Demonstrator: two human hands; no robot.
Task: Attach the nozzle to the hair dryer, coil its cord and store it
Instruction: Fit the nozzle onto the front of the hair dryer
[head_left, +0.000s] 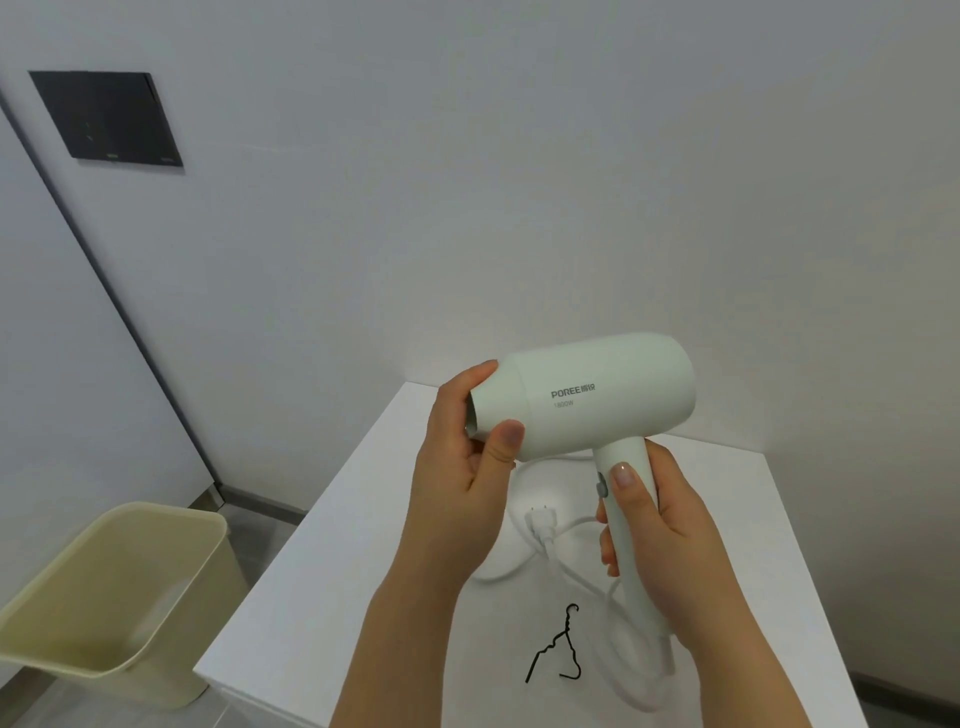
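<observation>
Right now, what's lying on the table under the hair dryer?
On the table below the hair dryer: its loose white cord, the two-pin plug and a bent black wire tie. The right hand and the handle cover part of the cord's run.

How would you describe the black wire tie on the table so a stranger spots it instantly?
Find the white table against the wall. Near its front edge, just below the white plug, lies a thin wire tie. It alone is black and kinked, hooked at both ends, unlike the smooth white cord beside it.
</observation>
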